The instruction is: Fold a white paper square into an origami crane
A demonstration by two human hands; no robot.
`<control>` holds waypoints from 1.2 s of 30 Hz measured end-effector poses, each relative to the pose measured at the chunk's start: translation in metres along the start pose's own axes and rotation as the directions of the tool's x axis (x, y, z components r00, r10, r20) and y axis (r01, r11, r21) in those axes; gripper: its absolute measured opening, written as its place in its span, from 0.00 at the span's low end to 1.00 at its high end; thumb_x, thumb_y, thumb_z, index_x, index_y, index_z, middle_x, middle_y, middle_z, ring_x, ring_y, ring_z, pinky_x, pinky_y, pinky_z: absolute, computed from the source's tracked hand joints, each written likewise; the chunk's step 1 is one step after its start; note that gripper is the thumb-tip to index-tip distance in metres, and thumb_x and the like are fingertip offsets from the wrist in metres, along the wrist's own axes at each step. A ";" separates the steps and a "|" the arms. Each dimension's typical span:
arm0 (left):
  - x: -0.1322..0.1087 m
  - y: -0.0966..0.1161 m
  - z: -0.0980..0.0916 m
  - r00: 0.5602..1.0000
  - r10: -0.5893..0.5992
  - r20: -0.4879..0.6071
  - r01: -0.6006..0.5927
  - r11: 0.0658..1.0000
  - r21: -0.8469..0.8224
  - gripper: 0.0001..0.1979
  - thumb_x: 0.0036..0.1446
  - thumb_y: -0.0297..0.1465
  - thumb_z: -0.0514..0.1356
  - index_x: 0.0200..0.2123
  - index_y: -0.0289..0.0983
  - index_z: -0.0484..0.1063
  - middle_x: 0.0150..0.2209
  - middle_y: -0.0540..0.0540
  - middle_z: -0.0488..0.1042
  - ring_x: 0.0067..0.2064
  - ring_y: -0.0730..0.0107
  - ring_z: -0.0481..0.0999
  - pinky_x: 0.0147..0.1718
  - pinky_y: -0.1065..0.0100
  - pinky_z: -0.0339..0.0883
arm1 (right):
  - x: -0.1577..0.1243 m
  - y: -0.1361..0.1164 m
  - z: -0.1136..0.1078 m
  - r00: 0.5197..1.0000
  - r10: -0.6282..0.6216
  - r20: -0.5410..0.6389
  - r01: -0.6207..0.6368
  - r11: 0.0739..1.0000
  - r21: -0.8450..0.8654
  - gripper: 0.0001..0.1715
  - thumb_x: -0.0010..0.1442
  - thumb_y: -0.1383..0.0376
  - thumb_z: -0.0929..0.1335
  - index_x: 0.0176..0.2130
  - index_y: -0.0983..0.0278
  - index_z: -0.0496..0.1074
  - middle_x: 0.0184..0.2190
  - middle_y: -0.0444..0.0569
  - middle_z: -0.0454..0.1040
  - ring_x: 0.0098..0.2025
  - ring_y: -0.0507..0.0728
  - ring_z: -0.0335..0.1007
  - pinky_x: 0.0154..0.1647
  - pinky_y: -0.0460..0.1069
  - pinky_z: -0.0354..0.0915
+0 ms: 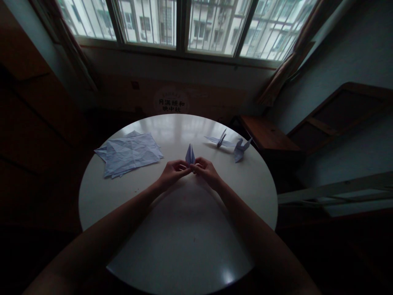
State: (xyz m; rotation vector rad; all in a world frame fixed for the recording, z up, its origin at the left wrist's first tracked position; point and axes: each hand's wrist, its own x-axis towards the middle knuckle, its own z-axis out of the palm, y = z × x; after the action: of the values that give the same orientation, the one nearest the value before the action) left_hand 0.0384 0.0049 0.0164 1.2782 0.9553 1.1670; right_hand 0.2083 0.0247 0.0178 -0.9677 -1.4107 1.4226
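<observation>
Between my two hands, over the middle of the round table, a small piece of folded paper (190, 155) stands with its point upward and a slit down its front. My left hand (175, 171) pinches its lower left side between thumb and fingers. On the lower right, my right hand (206, 169) grips it the same way, and the thumbs nearly meet at its base. Two folded paper cranes, one paper crane (220, 140) farther back and another paper crane (241, 150) nearer the edge, rest to the right of my hands.
A stack of creased paper sheets (132, 153) lies on the left of the white round table (184, 246). Behind the table are a box with printed characters (172, 104) and a barred window (211, 28). A brown wooden bench (270, 133) stands at the right.
</observation>
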 end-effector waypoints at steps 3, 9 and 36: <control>0.001 -0.002 -0.001 0.999 0.030 -0.035 -0.030 1.000 0.005 0.17 0.44 0.36 0.72 0.34 0.32 0.75 0.30 0.46 0.78 0.31 0.69 0.78 0.30 0.71 0.67 | 0.001 0.001 -0.001 0.999 -0.017 -0.031 0.017 1.000 -0.005 0.24 0.44 0.50 0.76 0.30 0.64 0.69 0.23 0.41 0.71 0.25 0.49 0.65 0.28 0.46 0.60; 0.004 -0.002 -0.002 0.996 0.072 -0.047 -0.077 0.991 -0.110 0.20 0.43 0.33 0.71 0.39 0.33 0.73 0.35 0.44 0.79 0.37 0.66 0.78 0.38 0.67 0.70 | 0.005 0.007 -0.004 0.996 -0.064 -0.059 0.063 0.998 -0.023 0.21 0.44 0.52 0.76 0.30 0.65 0.73 0.24 0.43 0.72 0.26 0.50 0.66 0.28 0.47 0.61; 0.003 0.000 -0.002 0.995 0.014 -0.104 -0.031 0.985 -0.168 0.26 0.42 0.36 0.73 0.44 0.34 0.70 0.33 0.46 0.78 0.31 0.70 0.76 0.31 0.70 0.68 | 0.001 0.002 0.000 0.992 -0.119 -0.033 0.121 0.991 0.051 0.29 0.45 0.58 0.76 0.45 0.61 0.68 0.23 0.38 0.68 0.25 0.50 0.64 0.29 0.48 0.64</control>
State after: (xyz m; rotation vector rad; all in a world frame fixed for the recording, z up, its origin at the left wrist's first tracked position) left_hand 0.0374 0.0080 0.0161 1.1042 0.8971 1.3131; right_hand 0.2080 0.0261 0.0154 -0.8530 -1.3793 1.3448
